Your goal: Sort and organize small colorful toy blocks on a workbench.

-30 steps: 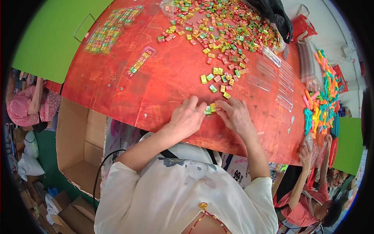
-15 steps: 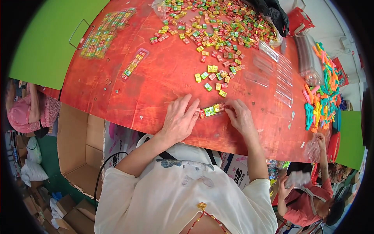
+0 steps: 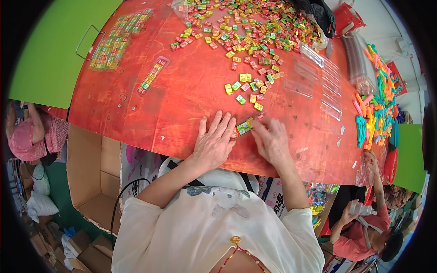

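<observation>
A narrow clear plastic tray (image 3: pixel 244 128) holding a row of small red, green and yellow boxes lies slanted near the table's front edge. My left hand (image 3: pixel 214 139) rests flat with its fingers stretched, their tips against the tray's left end. At the other end, the bent fingers of my right hand (image 3: pixel 271 141) close on the tray's near side and hide part of it. Just beyond lie several loose small boxes (image 3: pixel 258 106). Farther left is another filled tray (image 3: pixel 154 75).
A large heap of small boxes (image 3: pixel 255 27) covers the red table's far side. Stacked empty trays (image 3: pixel 331 95) lie right, before colourful plastic pieces (image 3: pixel 375 118). Filled trays (image 3: pixel 109 52) are grouped far left. A cardboard box (image 3: pixel 93 168) stands below left; co-workers are at both sides.
The tray's right end has swung away from me, so it lies more slanted. My right hand has shifted slightly left along it. My left hand stays by the left end.
</observation>
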A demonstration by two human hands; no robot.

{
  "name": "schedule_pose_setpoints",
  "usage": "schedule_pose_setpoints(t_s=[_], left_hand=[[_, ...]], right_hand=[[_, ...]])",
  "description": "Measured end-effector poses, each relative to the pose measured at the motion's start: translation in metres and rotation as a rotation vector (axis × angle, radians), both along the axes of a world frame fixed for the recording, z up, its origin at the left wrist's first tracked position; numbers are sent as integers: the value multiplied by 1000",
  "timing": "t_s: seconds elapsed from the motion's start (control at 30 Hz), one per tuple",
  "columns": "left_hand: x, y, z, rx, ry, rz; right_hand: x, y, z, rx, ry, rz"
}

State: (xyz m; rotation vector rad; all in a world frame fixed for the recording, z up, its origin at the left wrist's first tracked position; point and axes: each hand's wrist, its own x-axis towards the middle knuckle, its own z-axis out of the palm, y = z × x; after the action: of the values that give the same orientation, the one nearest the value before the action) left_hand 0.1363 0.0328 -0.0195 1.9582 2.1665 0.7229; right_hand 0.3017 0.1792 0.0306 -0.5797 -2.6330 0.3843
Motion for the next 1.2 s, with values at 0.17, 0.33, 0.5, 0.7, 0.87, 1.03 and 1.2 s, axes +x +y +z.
schedule_pose_setpoints(t_s=[0.17,0.33,0.5,0.7,0.87,1.03,1.2], left_hand=[[1,3,4,-9,32,15],[1,4,3,2,31,32],[2,4,2,-18,24,36],[5,3,8,-20,93,36],[-1,3,11,43,-135,77],[-4,1,7,22,-96,67],[-2,2,5,9,-65,80]], right_hand=[[-2,-8,-16,2,-56,214],[0,-7,-19,98,-38,152],[-1,-10,-18,98,-37,128],[-2,-14,-21,74,-17,105],[-4,-18,-20,32,13,75],[-12,-22,-17,-12,56,35],[-22,-20,-20,7,-51,57]])
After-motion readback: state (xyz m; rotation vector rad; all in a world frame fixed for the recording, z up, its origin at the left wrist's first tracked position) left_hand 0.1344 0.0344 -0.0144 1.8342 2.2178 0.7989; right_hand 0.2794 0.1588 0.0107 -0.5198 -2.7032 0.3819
